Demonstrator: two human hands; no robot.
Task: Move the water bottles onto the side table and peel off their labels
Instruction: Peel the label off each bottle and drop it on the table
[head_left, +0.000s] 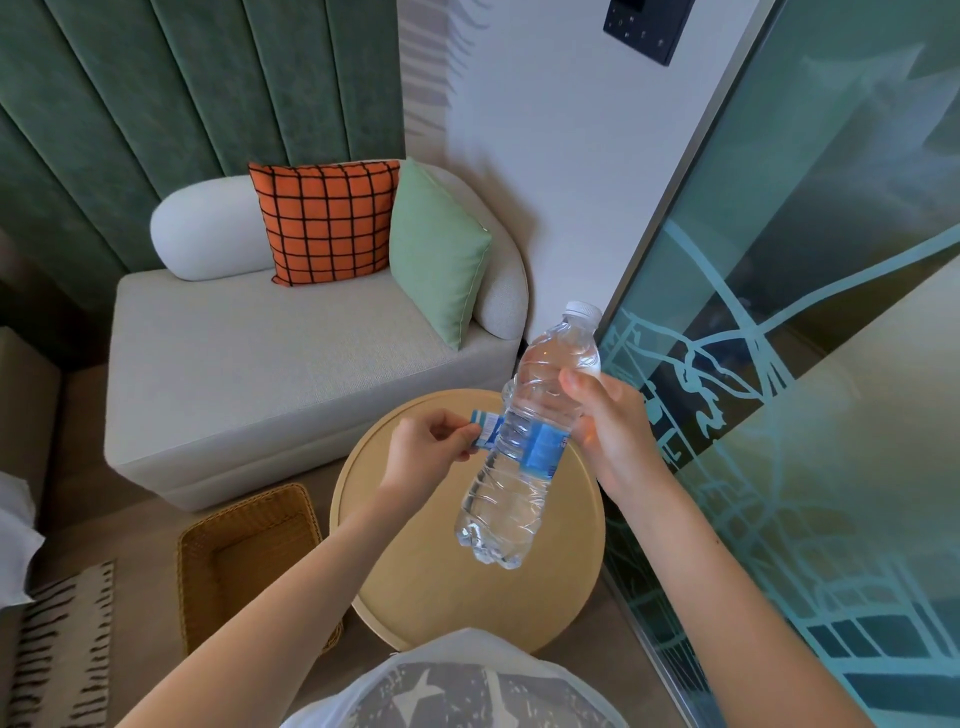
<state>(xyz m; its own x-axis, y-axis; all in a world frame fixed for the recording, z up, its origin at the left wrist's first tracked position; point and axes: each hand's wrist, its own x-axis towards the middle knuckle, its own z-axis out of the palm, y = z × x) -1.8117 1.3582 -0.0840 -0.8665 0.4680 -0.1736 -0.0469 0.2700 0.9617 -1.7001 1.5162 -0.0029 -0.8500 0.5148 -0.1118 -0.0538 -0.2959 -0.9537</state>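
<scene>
Holding the water bottle (519, 467) tilted in the air above the round table (467, 597), the right hand (608, 431) curls its fingers (576, 382) round the upper body, which leaves the label band clear for peeling. The left hand (426, 452) pinches the loose end of the blue label (543, 441), held out sideways; the rest clings to the bottle. The bottle is thin, ribbed clear plastic, filled, with a white screw cap (583, 312); the table is smooth pale wood with a raised rim

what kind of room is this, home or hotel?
Likely a hotel room's sitting corner: a cushioned sofa, a round wooden side table, a frosted glass partition and a wall control panel.
</scene>
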